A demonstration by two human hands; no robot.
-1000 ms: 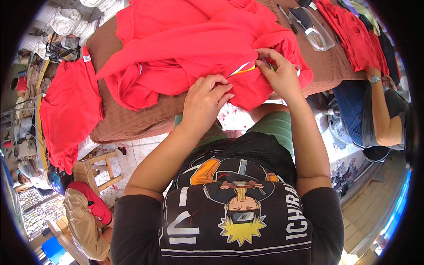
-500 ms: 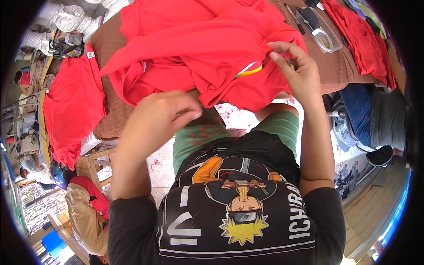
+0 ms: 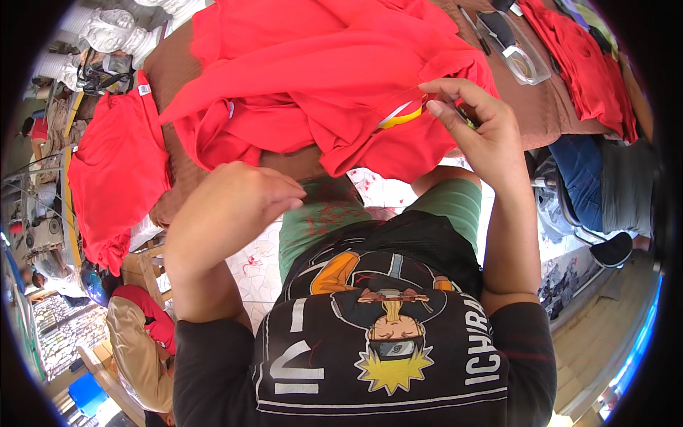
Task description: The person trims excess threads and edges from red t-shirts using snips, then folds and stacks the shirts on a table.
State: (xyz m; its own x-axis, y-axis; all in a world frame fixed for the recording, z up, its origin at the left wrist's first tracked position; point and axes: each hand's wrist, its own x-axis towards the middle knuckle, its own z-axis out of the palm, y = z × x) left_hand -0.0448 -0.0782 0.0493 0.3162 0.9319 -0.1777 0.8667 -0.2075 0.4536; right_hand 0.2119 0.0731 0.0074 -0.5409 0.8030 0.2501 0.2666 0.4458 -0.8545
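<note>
A large heap of red cloth (image 3: 284,78), apparently a garment, lies across the brown-covered table in front of me. A white and yellow strip (image 3: 402,115) shows in one of its folds. My right hand (image 3: 480,124) is at the right side of this cloth, thumb and forefinger beside the fold. Its other fingers curl round a small dark and yellow-green thing (image 3: 466,119), mostly hidden by the hand. My left hand (image 3: 245,196) hovers above my lap, just off the cloth's near edge, fingertips pressed together. Whatever it may pinch is too small to make out.
More red garments hang at the table's left (image 3: 117,171) and right (image 3: 580,64). A clear plastic tray (image 3: 514,46) with tools and a black pen (image 3: 475,30) lie at the far right of the brown cover (image 3: 171,71). A person (image 3: 139,349) sits at lower left.
My left hand has drawn back slightly left and toward me, its fingers closing together. My right hand has dipped a little toward me, its fingertips shifting left along the red cloth.
</note>
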